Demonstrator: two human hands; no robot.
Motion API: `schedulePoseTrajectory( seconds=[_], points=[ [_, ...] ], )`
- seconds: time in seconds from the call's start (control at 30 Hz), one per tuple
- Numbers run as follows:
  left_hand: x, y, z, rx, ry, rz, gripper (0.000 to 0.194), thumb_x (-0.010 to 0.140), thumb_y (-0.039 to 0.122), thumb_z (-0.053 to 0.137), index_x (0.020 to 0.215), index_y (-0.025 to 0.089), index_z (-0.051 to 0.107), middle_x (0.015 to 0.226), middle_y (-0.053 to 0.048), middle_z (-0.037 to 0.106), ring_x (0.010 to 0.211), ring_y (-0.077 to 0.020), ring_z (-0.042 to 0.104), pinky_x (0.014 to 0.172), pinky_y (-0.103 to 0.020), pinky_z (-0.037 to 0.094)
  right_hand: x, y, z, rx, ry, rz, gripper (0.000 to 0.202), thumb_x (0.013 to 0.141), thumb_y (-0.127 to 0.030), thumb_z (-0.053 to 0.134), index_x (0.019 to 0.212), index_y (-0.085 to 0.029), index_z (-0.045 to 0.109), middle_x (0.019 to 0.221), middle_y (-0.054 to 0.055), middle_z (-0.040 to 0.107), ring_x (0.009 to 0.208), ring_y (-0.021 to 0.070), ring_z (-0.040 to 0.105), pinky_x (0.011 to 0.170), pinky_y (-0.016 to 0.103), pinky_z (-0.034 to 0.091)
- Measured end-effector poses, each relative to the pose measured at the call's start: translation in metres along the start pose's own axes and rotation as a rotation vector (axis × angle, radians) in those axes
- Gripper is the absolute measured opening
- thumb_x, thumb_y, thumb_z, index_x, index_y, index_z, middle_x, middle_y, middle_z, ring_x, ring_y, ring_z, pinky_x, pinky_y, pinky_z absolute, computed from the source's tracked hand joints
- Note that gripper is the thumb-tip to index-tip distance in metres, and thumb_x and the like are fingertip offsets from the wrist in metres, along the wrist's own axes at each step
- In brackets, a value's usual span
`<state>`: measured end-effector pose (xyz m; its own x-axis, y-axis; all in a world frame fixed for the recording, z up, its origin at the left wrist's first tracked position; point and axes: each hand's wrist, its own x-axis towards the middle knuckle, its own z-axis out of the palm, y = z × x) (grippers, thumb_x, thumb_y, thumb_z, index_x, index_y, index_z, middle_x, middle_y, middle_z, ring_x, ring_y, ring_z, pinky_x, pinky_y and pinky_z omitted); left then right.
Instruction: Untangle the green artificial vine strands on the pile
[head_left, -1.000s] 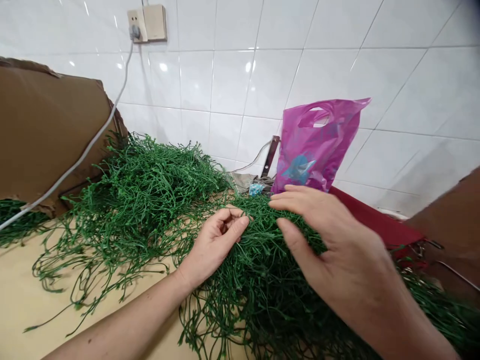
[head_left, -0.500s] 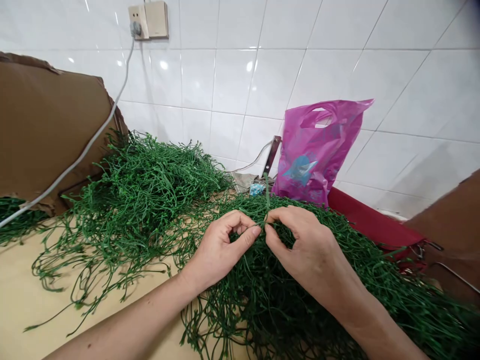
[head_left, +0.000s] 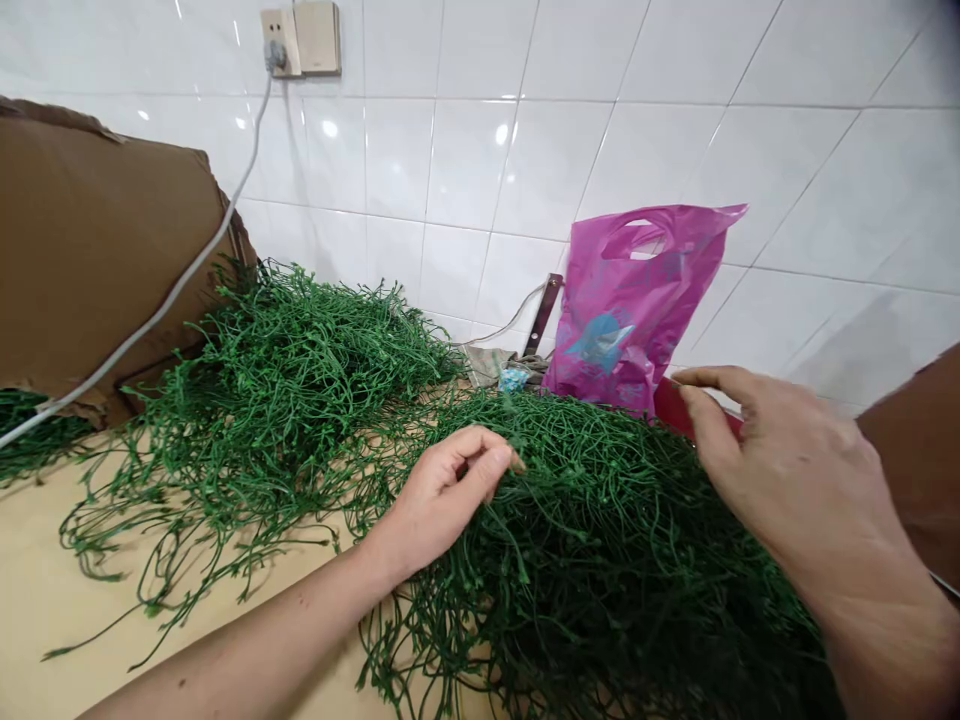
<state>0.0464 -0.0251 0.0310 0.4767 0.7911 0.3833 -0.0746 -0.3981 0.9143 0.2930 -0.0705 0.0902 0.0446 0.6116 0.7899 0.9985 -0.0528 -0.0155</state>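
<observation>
Thumb and fingers of my left hand [head_left: 450, 492] are pinched together over the near heap of green artificial stems [head_left: 592, 510]; a small piece, partly blurred, shows at the fingertips. My right hand [head_left: 772, 450] is raised to the right of it, above the heap's right side and in front of a red object [head_left: 679, 408]. Its thumb and forefinger are close together, and whatever lies between them is too small to make out. A second heap of green stems [head_left: 315, 370] spreads to the left on the tan surface [head_left: 45, 560].
A purple plastic bag [head_left: 637, 300] stands against the tiled wall [head_left: 465, 150]. Brown cardboard [head_left: 97, 230] fills the left, with a white cable [head_left: 187, 275] running across it from a socket [head_left: 275, 40]. More cardboard [head_left: 919, 450] is at the right edge.
My right hand has parted from my left hand and moved right, over the red object. My left hand has stayed nearly in place. The upright green strand between the hands no longer shows clearly.
</observation>
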Motion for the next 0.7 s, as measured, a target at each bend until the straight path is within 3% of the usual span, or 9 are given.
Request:
schedulePoseTrajectory(
  seconds=[0.07, 0.13, 0.23, 0.33, 0.53, 0.7],
  points=[
    [0.001, -0.002, -0.003, -0.003, 0.017, 0.004, 0.039, 0.099, 0.041, 0.045, 0.068, 0.020, 0.051, 0.068, 0.000, 0.048, 0.070, -0.0147, 0.046, 0.071, -0.027, 0.038, 0.000, -0.009, -0.004, 0.059, 0.055, -0.101, 0.024, 0.096, -0.029, 0.049, 0.105, -0.018, 0.067, 0.103, 0.018, 0.073, 0.104, 0.0363, 0.066, 0.096, 0.052, 0.047],
    [0.001, -0.004, -0.005, -0.075, 0.012, -0.005, 0.037, 0.100, 0.040, 0.043, 0.070, 0.020, 0.052, 0.071, 0.000, 0.051, 0.073, -0.0151, 0.048, 0.075, -0.027, 0.039, -0.002, -0.026, -0.006, 0.208, 0.048, -0.157, 0.022, 0.095, -0.027, 0.053, 0.108, -0.019, 0.068, 0.109, 0.014, 0.074, 0.108, 0.0319, 0.066, 0.100, 0.048, 0.048],
    [0.001, -0.006, -0.006, -0.206, -0.027, -0.039, 0.034, 0.101, 0.039, 0.043, 0.076, 0.019, 0.055, 0.073, 0.001, 0.052, 0.072, -0.0141, 0.049, 0.073, -0.027, 0.039, -0.007, -0.051, -0.008, 0.488, -0.100, -0.162, 0.015, 0.094, -0.024, 0.056, 0.100, -0.024, 0.070, 0.107, 0.005, 0.076, 0.103, 0.0223, 0.069, 0.095, 0.036, 0.052],
    [0.000, -0.005, -0.003, -0.193, -0.053, -0.032, 0.033, 0.099, 0.041, 0.049, 0.076, 0.018, 0.058, 0.069, 0.002, 0.050, 0.067, -0.0127, 0.046, 0.069, -0.026, 0.038, -0.012, -0.067, -0.010, 0.667, -0.270, -0.138, 0.015, 0.094, -0.024, 0.056, 0.091, -0.026, 0.071, 0.099, 0.000, 0.076, 0.093, 0.0174, 0.071, 0.087, 0.029, 0.054],
    [0.002, -0.005, 0.004, -0.162, -0.007, -0.019, 0.019, 0.087, 0.035, 0.065, 0.083, 0.016, 0.062, 0.064, 0.005, 0.049, 0.061, -0.0107, 0.044, 0.060, -0.024, 0.036, -0.017, -0.078, -0.005, 0.769, -0.451, 0.029, 0.009, 0.089, -0.032, 0.065, 0.089, -0.026, 0.071, 0.090, -0.003, 0.075, 0.084, 0.0163, 0.068, 0.079, 0.027, 0.052],
    [0.001, -0.001, 0.003, -0.062, 0.085, 0.012, 0.016, 0.089, 0.029, 0.061, 0.081, 0.016, 0.062, 0.066, 0.004, 0.050, 0.062, -0.0098, 0.044, 0.061, -0.022, 0.037, -0.015, -0.074, 0.002, 0.898, -0.544, 0.102, 0.012, 0.090, -0.028, 0.058, 0.084, -0.023, 0.067, 0.080, -0.002, 0.072, 0.076, 0.0150, 0.065, 0.073, 0.026, 0.050]
  ],
)
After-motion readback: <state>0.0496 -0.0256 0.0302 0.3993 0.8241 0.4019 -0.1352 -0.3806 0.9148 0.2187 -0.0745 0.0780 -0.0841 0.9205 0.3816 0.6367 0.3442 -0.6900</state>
